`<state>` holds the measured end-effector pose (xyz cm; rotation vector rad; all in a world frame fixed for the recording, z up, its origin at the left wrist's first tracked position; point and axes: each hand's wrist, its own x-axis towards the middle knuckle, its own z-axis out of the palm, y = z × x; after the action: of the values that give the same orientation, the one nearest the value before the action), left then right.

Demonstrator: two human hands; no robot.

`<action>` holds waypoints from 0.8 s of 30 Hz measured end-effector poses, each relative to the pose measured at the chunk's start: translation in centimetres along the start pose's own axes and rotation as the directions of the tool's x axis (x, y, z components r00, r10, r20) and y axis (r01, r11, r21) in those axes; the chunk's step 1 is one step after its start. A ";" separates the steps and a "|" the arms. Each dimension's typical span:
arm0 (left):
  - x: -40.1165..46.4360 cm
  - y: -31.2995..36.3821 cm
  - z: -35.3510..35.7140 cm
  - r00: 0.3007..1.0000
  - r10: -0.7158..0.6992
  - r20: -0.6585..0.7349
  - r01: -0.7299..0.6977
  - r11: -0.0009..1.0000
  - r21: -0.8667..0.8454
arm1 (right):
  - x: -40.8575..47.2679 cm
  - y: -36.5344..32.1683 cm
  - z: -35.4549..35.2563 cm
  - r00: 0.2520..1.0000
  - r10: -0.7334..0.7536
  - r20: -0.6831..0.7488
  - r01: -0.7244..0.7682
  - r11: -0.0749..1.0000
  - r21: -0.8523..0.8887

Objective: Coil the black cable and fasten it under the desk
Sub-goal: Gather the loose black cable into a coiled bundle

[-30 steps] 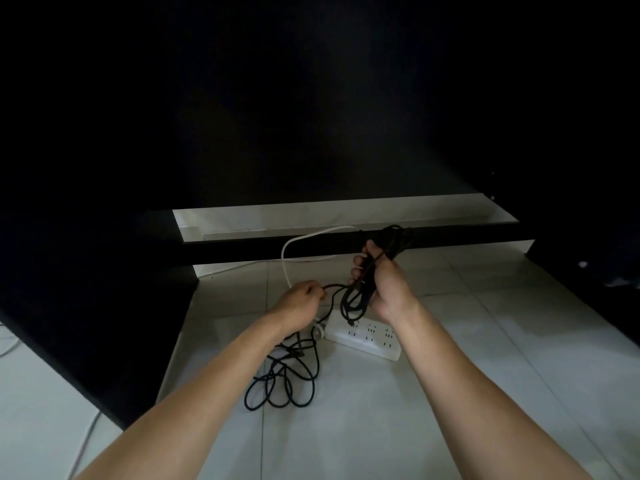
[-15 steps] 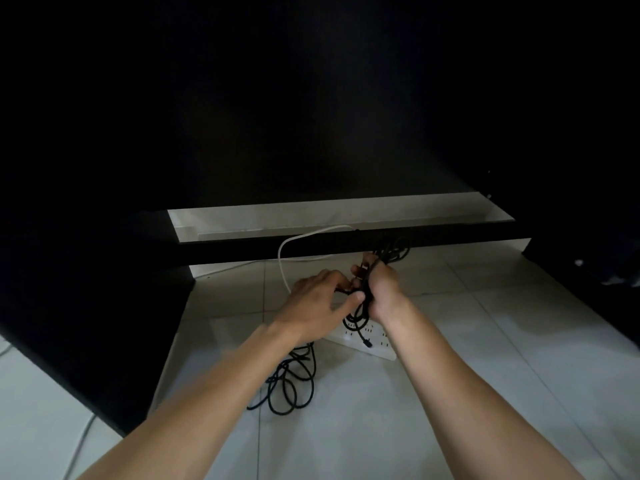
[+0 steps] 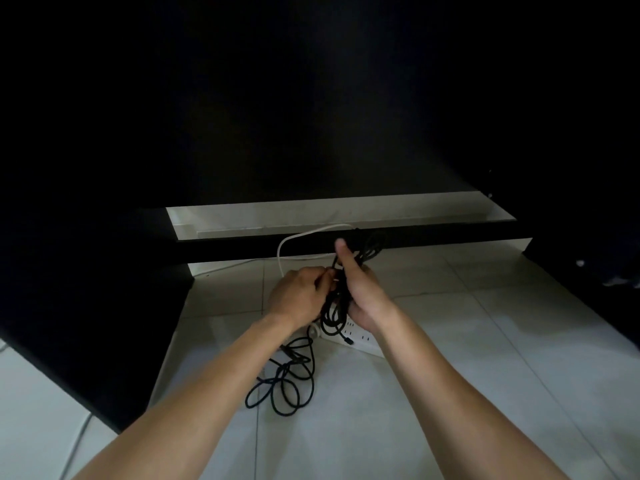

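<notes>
A bundle of black cable (image 3: 337, 306) hangs in loops from my right hand (image 3: 363, 292), which is closed around it with the thumb pointing up. My left hand (image 3: 299, 294) presses against the bundle from the left, fingers pinching a strand. More of the same cable lies in loose loops (image 3: 287, 386) on the white floor tiles below my left forearm. A small plug end (image 3: 348, 341) dangles under the bundle. The dark underside of the desk (image 3: 311, 98) fills the upper half of the view.
A white power strip (image 3: 360, 337) lies on the floor under my hands. A white cord (image 3: 294, 240) arcs from it toward a black crossbar (image 3: 433, 239). Black desk panels stand at left (image 3: 86, 306) and right. Another thin white wire (image 3: 74, 445) lies at bottom left.
My left hand moved right from a stretched strand to the bundle in my right hand. The thumb of my right hand now points up, and the loose loops on the floor shifted slightly.
</notes>
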<state>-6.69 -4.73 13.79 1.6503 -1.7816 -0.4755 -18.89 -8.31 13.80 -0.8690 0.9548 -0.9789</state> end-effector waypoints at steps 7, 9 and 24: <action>-0.7 0.7 0.6 0.995 0.096 0.014 -0.097 0.995 0.017 | 0.0 -0.4 0.8 0.986 -0.077 -0.148 0.082 0.996 0.029; -0.8 0.5 0.8 0.996 0.075 0.041 -0.073 0.996 -0.047 | 0.2 -0.6 0.6 0.986 -0.087 -0.141 0.111 0.979 0.172; -0.1 -2.6 -1.8 0.882 -0.348 0.316 0.469 0.713 -0.522 | 0.2 -0.7 -2.6 0.986 -0.095 -0.136 0.073 0.985 -0.159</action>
<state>-3.54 -4.68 13.32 1.5588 -1.1767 -1.2981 -21.48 -9.19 13.52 -0.9850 1.1348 -1.0617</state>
